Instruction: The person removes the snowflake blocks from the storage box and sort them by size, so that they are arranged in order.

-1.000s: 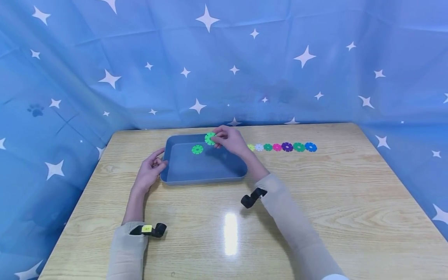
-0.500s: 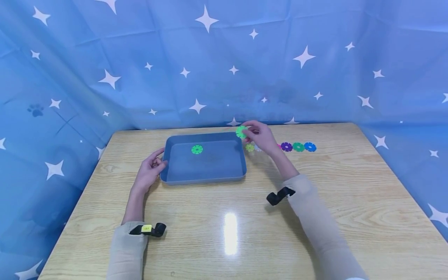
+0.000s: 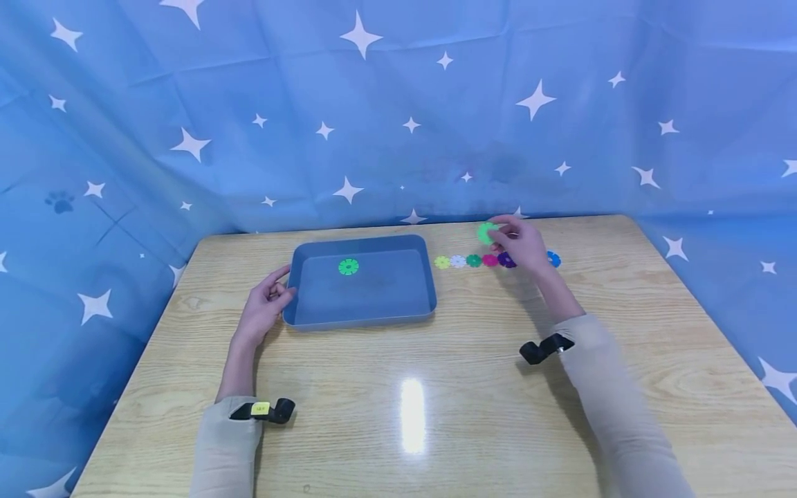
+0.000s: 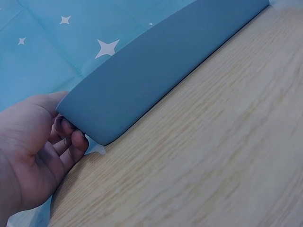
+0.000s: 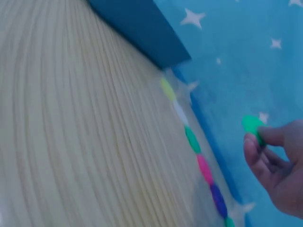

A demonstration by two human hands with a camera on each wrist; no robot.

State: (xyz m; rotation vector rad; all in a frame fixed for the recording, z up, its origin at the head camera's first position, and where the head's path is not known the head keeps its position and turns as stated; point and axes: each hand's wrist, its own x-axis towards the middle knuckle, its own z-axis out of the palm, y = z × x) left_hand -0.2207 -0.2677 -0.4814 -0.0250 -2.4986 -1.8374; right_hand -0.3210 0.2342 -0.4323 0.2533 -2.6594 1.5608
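A bright green notched disc (image 3: 488, 233) is pinched between the thumb and fingers of my right hand (image 3: 523, 245), held up over the row of discs. The right wrist view shows the same green disc (image 5: 253, 126) at my fingertips. My left hand (image 3: 264, 308) holds the left end of the blue-grey tray (image 3: 358, 321), thumb at the rim and fingers curled against the outside wall, as the left wrist view of the tray (image 4: 142, 80) shows. Inside the tray lies one more bright green disc (image 3: 349, 267).
Right of the tray a row of discs runs along the wooden table (image 3: 349, 401): yellow (image 3: 442, 262), white (image 3: 457, 261), green (image 3: 474, 261), pink (image 3: 489, 259), purple (image 3: 506, 260) and blue (image 3: 554, 259). My right hand covers part of it. A starry blue curtain (image 3: 299, 166) hangs behind.
My right hand has carried the bright green disc from above the tray rightward, out over the row of discs. The left hand stays at the tray's left end.
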